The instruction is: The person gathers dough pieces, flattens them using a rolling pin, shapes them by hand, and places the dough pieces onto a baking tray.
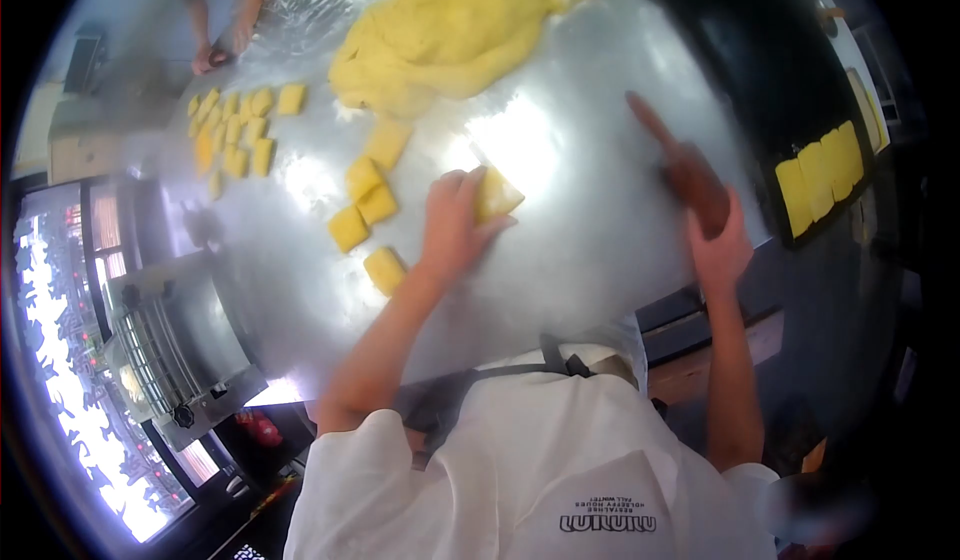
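Observation:
My left hand grips a square piece of yellow dough on the metal table, thumb on its near side and fingers over its far side. My right hand is wrapped round one end of a brown wooden rolling pin, which is slightly blurred and points away from me. Several cut dough squares lie just left of my left hand. Beyond them spreads a large mound of yellow dough.
Smaller dough pieces lie at the table's far left, near another person's hands. A black tray on the right holds flattened yellow dough sheets. A metal machine with rollers stands at the left edge.

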A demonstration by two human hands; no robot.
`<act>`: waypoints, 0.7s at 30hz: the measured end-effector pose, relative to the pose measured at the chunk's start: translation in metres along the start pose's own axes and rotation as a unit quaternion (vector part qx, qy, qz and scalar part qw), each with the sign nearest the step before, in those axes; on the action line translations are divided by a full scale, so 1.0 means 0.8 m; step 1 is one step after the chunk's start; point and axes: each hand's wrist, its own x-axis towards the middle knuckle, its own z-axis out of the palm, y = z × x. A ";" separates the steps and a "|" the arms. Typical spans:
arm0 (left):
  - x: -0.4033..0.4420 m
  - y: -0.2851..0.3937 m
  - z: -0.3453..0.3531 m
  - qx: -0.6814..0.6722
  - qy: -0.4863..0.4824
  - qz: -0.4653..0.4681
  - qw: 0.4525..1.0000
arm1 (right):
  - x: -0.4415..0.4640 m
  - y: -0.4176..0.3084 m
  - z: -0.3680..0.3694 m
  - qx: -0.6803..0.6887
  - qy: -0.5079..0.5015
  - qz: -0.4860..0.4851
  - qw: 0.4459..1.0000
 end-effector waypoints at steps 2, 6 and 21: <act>-0.009 0.007 -0.006 0.003 0.026 0.007 1.000 | 0.001 0.001 0.002 0.002 0.006 -0.005 1.000; -0.009 -0.002 -0.015 -0.038 -0.026 -0.005 0.999 | 0.001 0.003 0.004 0.008 0.009 -0.009 1.000; 0.074 0.019 -0.007 -0.057 0.134 -0.055 0.988 | 0.002 0.001 0.005 0.014 0.020 -0.019 1.000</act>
